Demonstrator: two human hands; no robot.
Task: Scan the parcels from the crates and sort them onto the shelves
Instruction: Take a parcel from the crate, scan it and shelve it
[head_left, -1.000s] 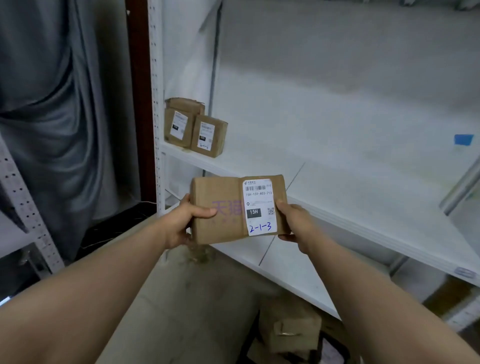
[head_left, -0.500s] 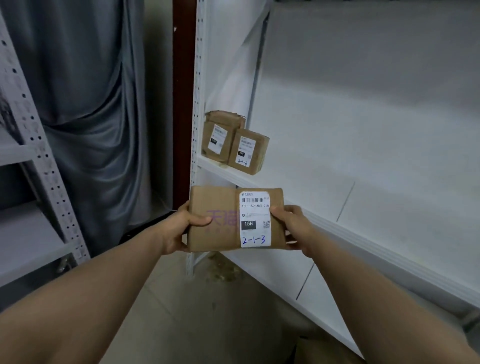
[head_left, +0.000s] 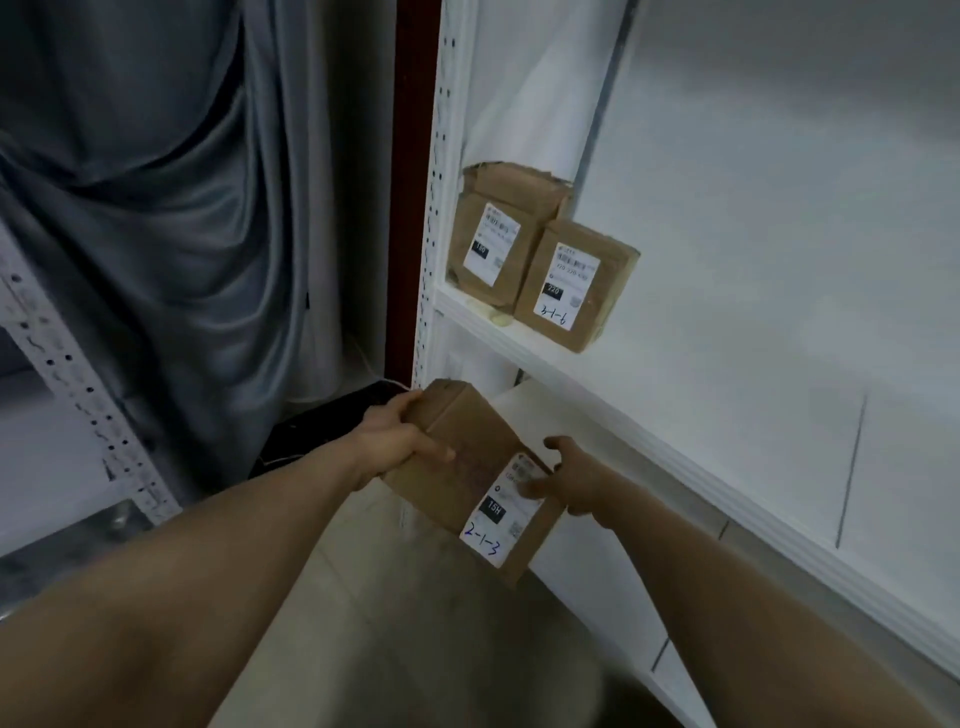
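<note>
Swung round from level, the held parcel (head_left: 475, 426) now lies slanted, far end close to the perforated upright (head_left: 434, 208) just below the shelf (head_left: 727, 395) edge, near end with its label (head_left: 506, 512) marked 2-1-3 lower. On the shelf's left end two brown parcels (head_left: 574, 283) stand touching each other, the front one near the board's lip, with open white board running right of them. Left hand (head_left: 395, 441) grips the parcel's far-left side, fingers curled round it, thumb on top; right hand (head_left: 576, 488) grips the right edge, thumb pressing the label.
</note>
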